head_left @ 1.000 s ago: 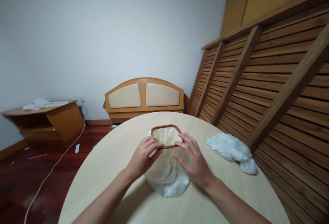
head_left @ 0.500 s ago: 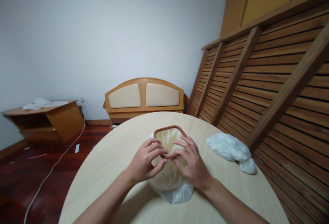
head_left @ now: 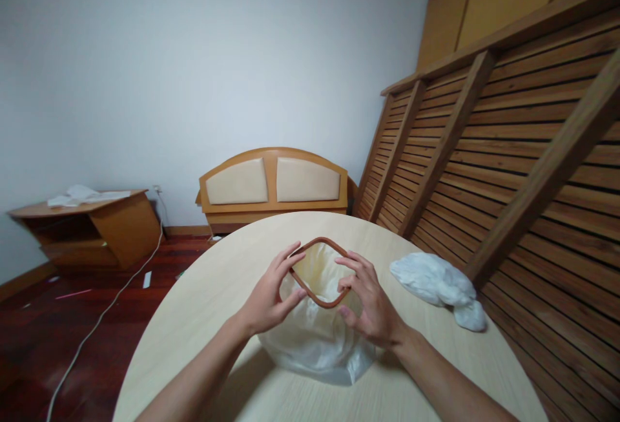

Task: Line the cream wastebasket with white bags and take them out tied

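Note:
A small trash bin with a rounded-square brown rim ring [head_left: 325,304] stands on the round table, its mouth facing up toward me. A thin white plastic bag [head_left: 314,351] hangs loosely around the outside and also lines the pale yellowish inside. My left hand [head_left: 274,296] holds the ring at its left corner, fingers on the far edge and thumb on the near edge. On the right corner, my right hand [head_left: 371,299] has its fingers hooked over the ring, with the thumb low on the outside near the bag.
A crumpled white plastic bag [head_left: 438,286] lies on the right of the round table [head_left: 208,318]. Wooden slatted panels [head_left: 533,170] lean close on the right. Beyond are a headboard [head_left: 271,179] and a low cabinet [head_left: 116,228]; a cable [head_left: 104,302] crosses the floor.
The ring has turned so that one corner points toward me. Both hands have moved apart from its near edge to its left and right corners. The bag spreads wider below.

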`<state>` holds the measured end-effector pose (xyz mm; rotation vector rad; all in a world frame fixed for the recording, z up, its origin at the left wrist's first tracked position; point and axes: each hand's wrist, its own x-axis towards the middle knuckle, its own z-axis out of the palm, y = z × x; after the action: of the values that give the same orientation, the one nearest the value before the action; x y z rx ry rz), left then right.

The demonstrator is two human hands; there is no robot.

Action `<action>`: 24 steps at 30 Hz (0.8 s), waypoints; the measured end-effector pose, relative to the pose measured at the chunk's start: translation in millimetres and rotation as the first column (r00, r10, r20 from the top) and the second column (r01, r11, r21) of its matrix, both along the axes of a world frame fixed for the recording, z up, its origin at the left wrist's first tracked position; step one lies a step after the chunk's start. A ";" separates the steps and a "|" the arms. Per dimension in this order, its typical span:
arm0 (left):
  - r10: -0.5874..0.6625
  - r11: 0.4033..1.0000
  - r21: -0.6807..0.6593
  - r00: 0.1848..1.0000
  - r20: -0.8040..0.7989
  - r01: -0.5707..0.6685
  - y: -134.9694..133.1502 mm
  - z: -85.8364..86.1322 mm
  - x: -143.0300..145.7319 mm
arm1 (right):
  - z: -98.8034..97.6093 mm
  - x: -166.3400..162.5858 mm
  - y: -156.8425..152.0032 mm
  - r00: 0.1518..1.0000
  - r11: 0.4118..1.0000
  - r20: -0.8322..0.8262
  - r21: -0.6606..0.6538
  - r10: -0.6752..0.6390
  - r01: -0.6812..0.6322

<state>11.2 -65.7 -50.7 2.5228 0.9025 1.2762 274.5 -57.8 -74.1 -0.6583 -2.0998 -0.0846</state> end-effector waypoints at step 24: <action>-0.042 0.998 0.039 0.999 -0.024 0.043 7.6 0.6 -7.1 | 4.4 -2.5 -0.4 0.993 0.995 -0.076 0.026 -0.093 0.095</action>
<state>4.1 -58.1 -50.1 2.5770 0.8314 1.2672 271.9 -58.2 -69.7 -0.7317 -1.9917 -0.1416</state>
